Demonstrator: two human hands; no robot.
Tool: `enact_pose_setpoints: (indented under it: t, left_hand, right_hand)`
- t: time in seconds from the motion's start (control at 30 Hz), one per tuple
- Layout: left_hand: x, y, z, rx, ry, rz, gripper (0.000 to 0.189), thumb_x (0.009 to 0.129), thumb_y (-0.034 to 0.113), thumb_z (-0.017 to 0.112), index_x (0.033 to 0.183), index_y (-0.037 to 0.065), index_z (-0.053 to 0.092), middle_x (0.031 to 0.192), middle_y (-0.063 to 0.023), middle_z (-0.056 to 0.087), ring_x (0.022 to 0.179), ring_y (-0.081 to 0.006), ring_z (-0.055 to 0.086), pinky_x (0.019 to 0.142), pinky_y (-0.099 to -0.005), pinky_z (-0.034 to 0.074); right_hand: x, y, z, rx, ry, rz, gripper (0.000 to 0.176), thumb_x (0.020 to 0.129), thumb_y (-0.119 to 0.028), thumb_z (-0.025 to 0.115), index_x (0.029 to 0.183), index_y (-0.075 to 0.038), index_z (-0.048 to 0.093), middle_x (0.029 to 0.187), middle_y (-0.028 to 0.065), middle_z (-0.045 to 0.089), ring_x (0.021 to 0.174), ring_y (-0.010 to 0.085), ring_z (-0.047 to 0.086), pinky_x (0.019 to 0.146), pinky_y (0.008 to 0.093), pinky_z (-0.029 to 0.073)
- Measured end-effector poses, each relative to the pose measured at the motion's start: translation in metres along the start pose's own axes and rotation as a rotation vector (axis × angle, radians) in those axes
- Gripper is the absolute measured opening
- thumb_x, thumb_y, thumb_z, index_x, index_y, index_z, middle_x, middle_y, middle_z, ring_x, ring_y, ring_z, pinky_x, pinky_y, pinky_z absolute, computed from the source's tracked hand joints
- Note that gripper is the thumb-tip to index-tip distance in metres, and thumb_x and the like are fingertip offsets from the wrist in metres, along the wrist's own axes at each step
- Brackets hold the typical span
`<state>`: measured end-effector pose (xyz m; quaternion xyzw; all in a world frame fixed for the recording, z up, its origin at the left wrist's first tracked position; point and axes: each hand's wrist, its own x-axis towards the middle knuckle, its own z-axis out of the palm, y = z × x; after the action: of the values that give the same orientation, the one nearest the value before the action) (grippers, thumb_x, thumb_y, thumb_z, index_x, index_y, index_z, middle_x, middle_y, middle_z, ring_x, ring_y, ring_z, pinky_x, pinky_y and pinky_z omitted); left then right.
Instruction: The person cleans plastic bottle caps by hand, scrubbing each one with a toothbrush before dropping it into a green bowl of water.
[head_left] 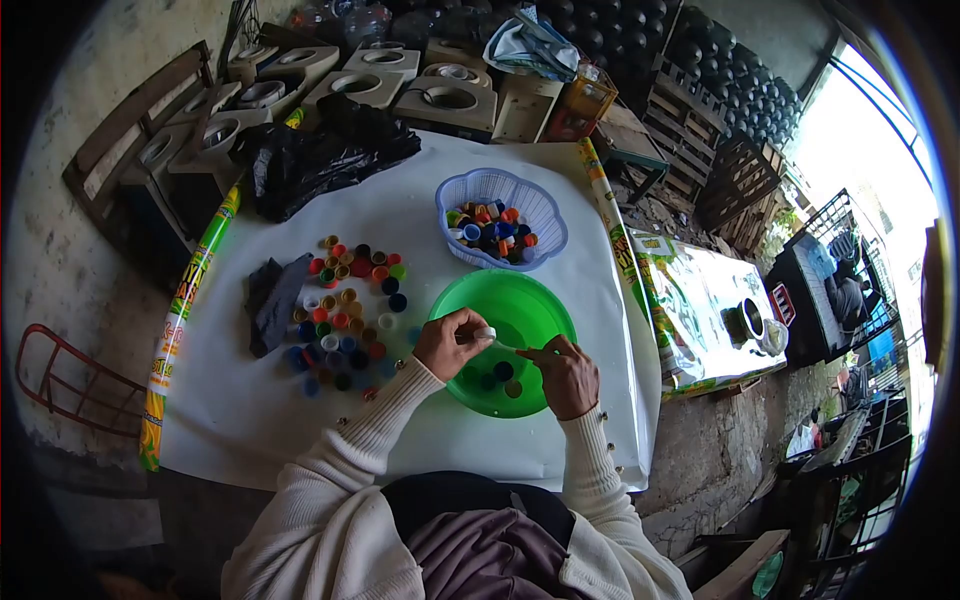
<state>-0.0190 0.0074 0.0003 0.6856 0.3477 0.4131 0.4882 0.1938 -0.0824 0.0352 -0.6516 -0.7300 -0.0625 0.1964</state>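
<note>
My left hand point(449, 344) pinches a small whitish cap point(485, 333) above the left side of a green basin point(503, 290). In my right hand point(568, 377) is a thin light-coloured tool point(508, 347), its tip close to the cap. Inside the basin lie several caps, among them a dark blue cap point(503, 371). Many coloured bottle caps point(341, 320) are spread on the white table cover to the left. Behind the basin, a blue plastic basket point(546, 220) holds more caps.
A dark grey cloth point(279, 304) lies left of the loose caps. Toward the back left is a black plastic bag point(325, 157). Pale blocks with round openings point(447, 100) line the far edge. A second covered table point(700, 310) stands to the right.
</note>
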Motion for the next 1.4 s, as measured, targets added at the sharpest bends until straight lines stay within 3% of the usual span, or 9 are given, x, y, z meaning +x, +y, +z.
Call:
enact_pose_setpoints:
  t: [0.23, 0.27, 0.4, 0.5, 0.6, 0.7, 0.8, 1.03, 1.4]
  left_hand:
    - [0.001, 0.009, -0.003, 0.106, 0.042, 0.025, 0.020, 0.088, 0.013, 0.077, 0.100, 0.002, 0.065, 0.093, -0.0046, 0.073, 0.088, -0.0151, 0.072, 0.083, -0.0302, 0.057]
    - [0.001, 0.009, -0.003, 0.094, 0.032, 0.024, 0.020, 0.088, 0.013, 0.077, 0.100, 0.002, 0.065, 0.093, -0.0046, 0.073, 0.088, -0.0152, 0.072, 0.083, -0.0302, 0.057]
    - [0.001, 0.003, -0.002, 0.060, -0.010, -0.004, 0.020, 0.089, 0.013, 0.077, 0.100, 0.002, 0.064, 0.093, -0.0048, 0.073, 0.088, -0.0159, 0.073, 0.082, -0.0300, 0.058]
    - [0.002, 0.000, -0.004, 0.079, -0.010, -0.024, 0.019, 0.089, 0.012, 0.077, 0.100, 0.002, 0.064, 0.094, -0.0053, 0.073, 0.089, -0.0163, 0.073, 0.082, -0.0298, 0.058]
    - [0.001, 0.004, -0.003, 0.057, 0.002, -0.013, 0.018, 0.089, 0.011, 0.076, 0.100, 0.002, 0.065, 0.096, -0.0057, 0.073, 0.090, -0.0163, 0.073, 0.082, -0.0297, 0.058]
    - [0.002, 0.006, -0.002, 0.072, 0.002, 0.013, 0.018, 0.089, 0.011, 0.076, 0.100, 0.003, 0.065, 0.097, -0.0060, 0.073, 0.092, -0.0163, 0.073, 0.082, -0.0297, 0.058]
    - [0.000, 0.004, -0.002, 0.056, -0.006, -0.009, 0.018, 0.089, 0.011, 0.076, 0.101, 0.003, 0.066, 0.098, -0.0067, 0.073, 0.092, -0.0165, 0.072, 0.082, -0.0295, 0.058]
    - [0.003, -0.005, -0.002, 0.024, 0.035, -0.060, 0.021, 0.088, 0.012, 0.077, 0.102, 0.002, 0.064, 0.098, -0.0072, 0.073, 0.091, -0.0162, 0.072, 0.082, -0.0302, 0.057]
    - [0.000, 0.002, 0.003, 0.056, 0.041, -0.010, 0.019, 0.089, 0.008, 0.075, 0.101, 0.001, 0.063, 0.095, -0.0081, 0.074, 0.089, -0.0160, 0.073, 0.080, -0.0305, 0.058]
  right_hand:
    - [-0.003, -0.019, -0.030, 0.340, 0.219, 0.269, 0.015, 0.089, -0.015, 0.073, 0.103, -0.017, 0.078, 0.089, 0.0029, 0.067, 0.073, 0.0230, 0.068, 0.061, 0.0360, 0.051]
    - [-0.006, -0.018, -0.029, 0.417, 0.218, 0.225, 0.015, 0.089, -0.015, 0.074, 0.103, -0.016, 0.078, 0.088, 0.0041, 0.067, 0.070, 0.0232, 0.068, 0.060, 0.0352, 0.050]
    - [-0.013, -0.016, -0.025, 0.260, 0.206, 0.282, 0.014, 0.089, -0.016, 0.074, 0.103, -0.016, 0.078, 0.088, 0.0043, 0.067, 0.070, 0.0233, 0.068, 0.060, 0.0352, 0.050]
    - [-0.014, -0.013, -0.025, 0.455, 0.210, 0.227, 0.013, 0.090, -0.019, 0.074, 0.101, -0.016, 0.078, 0.087, 0.0038, 0.066, 0.070, 0.0233, 0.067, 0.059, 0.0358, 0.050]
    - [-0.010, -0.015, -0.023, 0.166, 0.133, 0.269, 0.013, 0.091, -0.021, 0.072, 0.102, -0.018, 0.079, 0.086, 0.0031, 0.065, 0.071, 0.0228, 0.068, 0.060, 0.0369, 0.051]
    - [-0.001, -0.010, -0.012, 0.111, 0.168, 0.247, 0.014, 0.091, -0.020, 0.071, 0.102, -0.020, 0.079, 0.086, 0.0024, 0.065, 0.072, 0.0229, 0.068, 0.060, 0.0377, 0.052]
    - [0.002, 0.001, 0.003, 0.035, 0.073, -0.022, 0.014, 0.091, -0.019, 0.071, 0.102, -0.020, 0.079, 0.086, 0.0018, 0.066, 0.074, 0.0230, 0.069, 0.061, 0.0380, 0.053]
    - [-0.001, -0.021, -0.030, 0.326, 0.226, 0.252, 0.014, 0.091, -0.017, 0.071, 0.104, -0.016, 0.078, 0.090, 0.0044, 0.068, 0.073, 0.0240, 0.069, 0.061, 0.0368, 0.051]
    - [-0.012, -0.013, -0.023, 0.257, 0.122, 0.244, 0.014, 0.092, -0.019, 0.071, 0.104, -0.016, 0.078, 0.090, 0.0044, 0.066, 0.075, 0.0249, 0.068, 0.063, 0.0385, 0.052]
